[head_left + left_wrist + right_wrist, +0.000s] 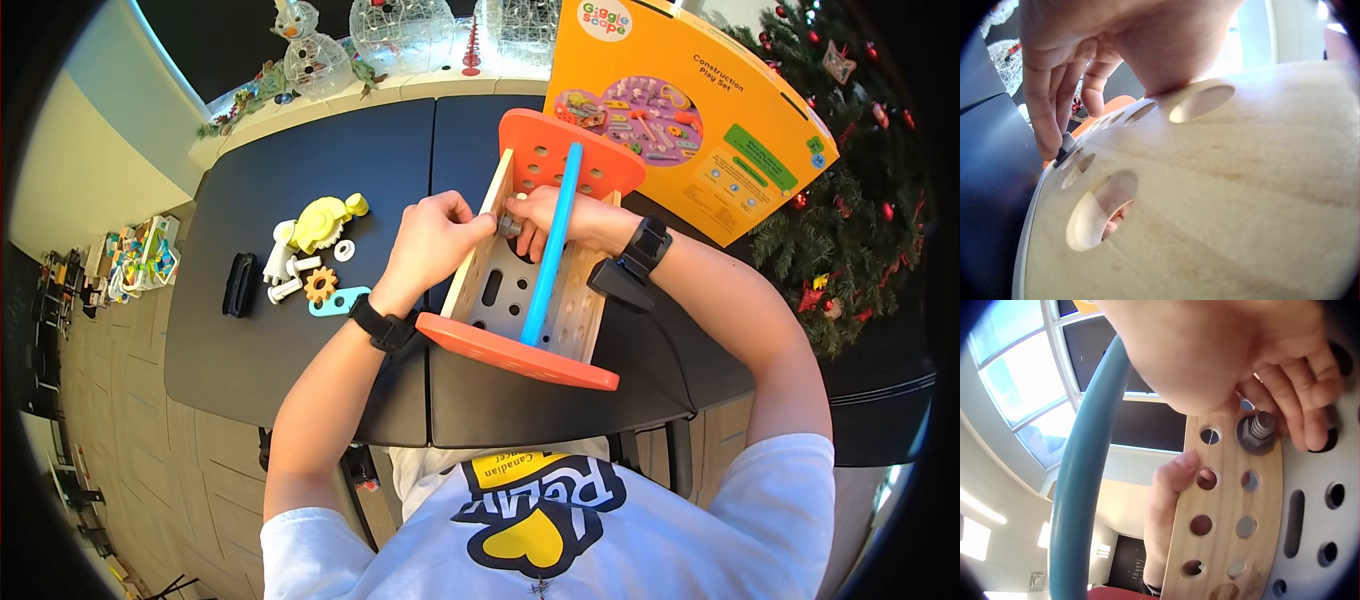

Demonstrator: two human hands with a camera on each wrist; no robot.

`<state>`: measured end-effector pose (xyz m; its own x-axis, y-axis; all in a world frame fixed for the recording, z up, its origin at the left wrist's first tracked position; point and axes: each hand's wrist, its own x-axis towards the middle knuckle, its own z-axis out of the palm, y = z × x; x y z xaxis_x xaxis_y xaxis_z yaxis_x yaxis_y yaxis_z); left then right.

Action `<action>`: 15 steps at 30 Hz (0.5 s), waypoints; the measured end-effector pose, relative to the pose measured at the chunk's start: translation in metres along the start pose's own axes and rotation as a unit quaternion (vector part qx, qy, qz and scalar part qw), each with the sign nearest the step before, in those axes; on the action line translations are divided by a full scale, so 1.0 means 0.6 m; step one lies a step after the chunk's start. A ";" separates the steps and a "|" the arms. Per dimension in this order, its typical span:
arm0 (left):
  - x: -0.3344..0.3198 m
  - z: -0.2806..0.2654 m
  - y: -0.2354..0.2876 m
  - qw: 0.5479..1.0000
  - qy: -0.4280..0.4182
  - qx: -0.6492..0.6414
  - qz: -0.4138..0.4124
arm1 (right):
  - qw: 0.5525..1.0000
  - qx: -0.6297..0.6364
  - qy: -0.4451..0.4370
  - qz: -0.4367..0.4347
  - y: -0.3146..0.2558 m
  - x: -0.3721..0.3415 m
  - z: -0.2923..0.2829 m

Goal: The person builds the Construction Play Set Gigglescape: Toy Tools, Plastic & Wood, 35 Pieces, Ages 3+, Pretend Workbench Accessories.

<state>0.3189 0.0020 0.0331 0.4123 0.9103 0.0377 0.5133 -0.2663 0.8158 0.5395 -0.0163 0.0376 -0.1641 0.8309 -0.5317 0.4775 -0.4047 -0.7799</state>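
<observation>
An orange-ended toolbox (520, 352) with wooden side panels and a blue bar handle (553, 245) stands on the table. My left hand (435, 245) is outside the left panel (1225, 506); in the left wrist view its extended fingers touch a grey bolt head (1066, 149), and its thumb lies at the panel's edge in the right wrist view. Inside, a threaded grey bolt end (1264, 424) sticks out through a grey nut (1249, 439) against the panel. My right hand (575, 218) reaches in beneath the handle, its loosely bent fingers (1294, 400) beside the nut.
Left on the table lie a yellow toy piece (320, 225), white bolts (285, 290), an orange gear (321, 285), a blue plate (338, 301) and a black object (239, 285). A yellow box (690, 110) stands behind the toolbox, beside a decorated tree (850, 200).
</observation>
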 end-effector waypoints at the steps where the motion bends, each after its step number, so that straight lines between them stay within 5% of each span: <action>1: -0.001 0.000 0.000 1.000 -0.001 0.000 -0.001 | 1.000 0.002 0.002 -0.004 0.000 0.002 -0.003; 5: 0.001 0.002 -0.005 1.000 0.002 -0.001 0.005 | 0.995 -0.064 -0.001 -0.079 0.012 0.001 -0.002; 15: 0.000 0.001 -0.003 1.000 0.002 0.003 0.004 | 1.000 -0.003 -0.003 0.025 -0.002 -0.001 0.000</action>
<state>0.3187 0.0022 0.0312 0.4142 0.9090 0.0470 0.5143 -0.2764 0.8118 0.5389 -0.0162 0.0386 -0.1445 0.8070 -0.5725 0.4910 -0.4439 -0.7496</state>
